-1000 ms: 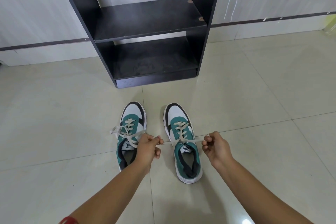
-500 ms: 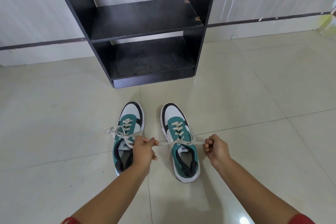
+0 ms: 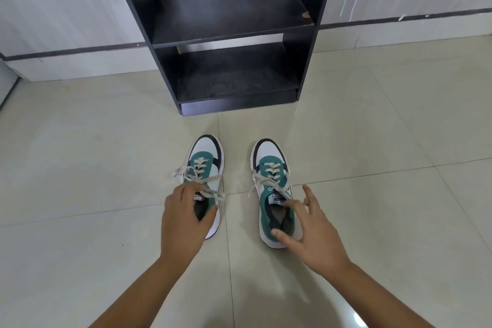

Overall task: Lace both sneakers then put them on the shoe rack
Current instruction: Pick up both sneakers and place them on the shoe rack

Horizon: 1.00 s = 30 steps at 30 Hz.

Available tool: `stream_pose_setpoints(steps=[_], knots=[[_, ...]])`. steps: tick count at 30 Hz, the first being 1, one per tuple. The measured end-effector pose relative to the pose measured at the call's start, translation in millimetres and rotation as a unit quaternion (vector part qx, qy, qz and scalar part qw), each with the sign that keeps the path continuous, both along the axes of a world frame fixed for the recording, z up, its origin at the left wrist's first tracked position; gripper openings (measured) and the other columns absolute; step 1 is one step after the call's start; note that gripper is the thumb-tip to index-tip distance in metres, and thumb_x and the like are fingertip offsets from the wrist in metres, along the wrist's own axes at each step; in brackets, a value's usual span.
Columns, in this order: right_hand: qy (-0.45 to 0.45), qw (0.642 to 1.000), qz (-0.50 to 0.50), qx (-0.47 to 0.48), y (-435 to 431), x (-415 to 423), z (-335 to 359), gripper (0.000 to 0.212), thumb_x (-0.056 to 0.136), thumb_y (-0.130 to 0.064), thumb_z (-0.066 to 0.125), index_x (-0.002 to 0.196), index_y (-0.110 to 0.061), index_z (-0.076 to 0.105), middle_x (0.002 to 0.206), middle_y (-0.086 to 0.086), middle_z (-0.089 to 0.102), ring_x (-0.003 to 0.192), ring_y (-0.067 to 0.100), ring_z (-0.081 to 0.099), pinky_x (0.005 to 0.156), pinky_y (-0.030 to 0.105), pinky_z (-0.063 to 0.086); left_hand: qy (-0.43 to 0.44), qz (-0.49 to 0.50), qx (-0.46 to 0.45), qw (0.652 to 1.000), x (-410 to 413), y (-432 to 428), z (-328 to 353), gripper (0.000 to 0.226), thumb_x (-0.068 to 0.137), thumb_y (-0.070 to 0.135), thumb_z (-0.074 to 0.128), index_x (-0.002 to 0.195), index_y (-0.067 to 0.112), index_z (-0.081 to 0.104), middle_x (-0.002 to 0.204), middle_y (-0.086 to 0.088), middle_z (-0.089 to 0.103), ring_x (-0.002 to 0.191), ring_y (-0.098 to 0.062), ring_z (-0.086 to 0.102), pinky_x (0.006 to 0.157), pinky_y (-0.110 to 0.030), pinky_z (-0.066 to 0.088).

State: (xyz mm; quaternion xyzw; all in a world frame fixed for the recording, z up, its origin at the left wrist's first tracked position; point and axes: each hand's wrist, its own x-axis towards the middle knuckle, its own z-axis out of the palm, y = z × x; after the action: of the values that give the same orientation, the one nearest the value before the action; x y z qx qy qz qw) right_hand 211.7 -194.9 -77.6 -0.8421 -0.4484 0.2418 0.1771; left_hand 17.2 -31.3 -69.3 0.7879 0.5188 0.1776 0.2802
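The left hand (image 3: pixel 186 217) curled loosely over the collar of the left sneaker (image 3: pixel 206 181), grip not yet closed; the right hand (image 3: pixel 310 230) hovered spread open over the right sneaker (image 3: pixel 274 189). A firm pinch at each heel would have lifted them level. The shoe rack (image 3: pixel 234 34) stood at twelve o'clock, its shelves bare, with clear floor (image 3: pixel 80 194) between.

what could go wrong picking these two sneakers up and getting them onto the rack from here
1. The left sneaker has loose lace loops trailing over its side; they may snag or come undone when lifted.
2. The right hand is open, only fingertips at the right sneaker's collar, so a hasty lift might drop it.
3. The shoe rack's shelves are narrow; two shoes side by side may catch its uprights.
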Motion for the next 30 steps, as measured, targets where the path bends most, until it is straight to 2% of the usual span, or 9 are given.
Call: stream_pose_setpoints(steps=[2,3,5,8,11,13,22,27,30], knots=[[-0.053,0.992,0.037,-0.107,0.8,-2.9,1.7,0.072,0.075,-0.062,0.057,0.138,-0.047,0.026,0.161,0.007,-0.006,0.131,0.027,0.041,0.088,0.037,0.051,0.027,0.023,-0.051,0.998,-14.8,1.4,-8.8,0.038,0.07,0.029,0.077,0.102,0.029,0.057,0.137,-0.003,0.046,0.125,-0.028,0.04,0.098,-0.043,0.04],[-0.079,0.984,0.052,-0.151,2.6,-3.6,2.8,0.074,0.077,-0.06,0.057,0.14,-0.048,0.021,0.16,0.011,-0.001,0.125,0.03,0.047,0.085,0.037,0.052,0.035,0.039,-0.105,0.993,-20.4,1.5,-10.8,0.039,0.069,0.029,0.078,0.101,0.031,0.057,0.146,-0.005,0.037,0.134,-0.029,0.032,0.105,-0.045,0.035],[-0.113,0.972,0.071,-0.193,7.0,-3.9,5.9,0.069,0.081,-0.055,0.053,0.141,-0.045,0.019,0.147,0.014,0.035,0.106,0.031,0.059,0.074,0.034,0.048,0.048,0.032,-0.196,0.979,-28.6,2.7,-14.4,0.044,0.067,0.026,0.081,0.102,0.033,0.056,0.154,-0.006,0.024,0.142,-0.026,0.024,0.108,-0.042,0.031],[-0.145,0.964,0.111,-0.195,12.6,-9.2,3.5,0.053,0.089,-0.04,0.046,0.139,-0.033,0.029,0.11,0.011,0.061,0.095,0.032,0.063,0.066,0.031,0.04,0.058,-0.027,-0.196,0.979,-30.6,6.1,-17.2,0.039,0.067,0.02,0.079,0.099,0.024,0.057,0.132,-0.004,0.049,0.121,-0.027,0.049,0.086,-0.031,0.043],[-0.136,0.966,0.11,-0.188,13.9,-14.1,0.6,0.047,0.089,-0.024,0.044,0.134,-0.028,0.034,0.106,0.012,0.063,0.094,0.033,0.062,0.066,0.031,0.039,0.044,-0.03,-0.155,0.987,-24.8,4.1,-17.7,0.03,0.068,0.017,0.076,0.069,0.027,0.048,0.093,-0.002,0.056,0.08,-0.025,0.056,0.059,-0.023,0.037],[-0.112,0.973,0.097,-0.178,15.0,-11.4,1.5,0.041,0.086,-0.032,0.05,0.126,-0.027,0.043,0.104,0.009,0.066,0.094,0.031,0.063,0.065,0.029,0.04,0.034,-0.027,-0.136,0.99,-21.3,-1.8,-18.6,0.038,0.069,0.018,0.075,0.061,0.03,0.04,0.082,-0.002,0.053,0.069,-0.021,0.052,0.054,-0.022,0.035],[-0.067,0.996,0.045,-0.034,31.9,0.6,5.4,0.026,0.085,-0.028,0.06,0.109,-0.017,0.06,0.097,0.007,0.067,0.084,0.03,0.063,0.067,0.035,0.046,-0.021,0.019,-0.133,0.991,-4.4,-13.6,-2.0,0.028,0.072,0.017,0.074,0.069,0.013,0.046,0.073,0.001,0.059,0.065,-0.02,0.055,0.057,-0.03,0.042],[-0.075,0.996,0.024,-0.033,41.6,0.8,62.7,0.026,0.086,-0.026,0.059,0.109,-0.015,0.061,0.099,0.008,0.066,0.079,0.034,0.064,0.062,0.038,0.048,-0.019,0.044,-0.148,0.988,7.6,-9.8,61.1,0.035,0.074,0.02,0.073,0.064,0.025,0.039,0.07,0.004,0.058,0.063,-0.018,0.054,0.053,-0.026,0.039],[-0.101,0.994,0.015,-0.023,50.9,3.4,132.3,0.015,0.082,-0.023,0.064,0.091,-0.012,0.06,0.092,0.006,0.066,0.064,0.035,0.064,0.05,0.037,0.046,-0.014,0.037,-0.136,0.99,13.2,0.4,131.6,0.033,0.076,0.02,0.072,0.067,0.021,0.04,0.075,0.004,0.06,0.065,-0.021,0.056,0.054,-0.029,0.043]])
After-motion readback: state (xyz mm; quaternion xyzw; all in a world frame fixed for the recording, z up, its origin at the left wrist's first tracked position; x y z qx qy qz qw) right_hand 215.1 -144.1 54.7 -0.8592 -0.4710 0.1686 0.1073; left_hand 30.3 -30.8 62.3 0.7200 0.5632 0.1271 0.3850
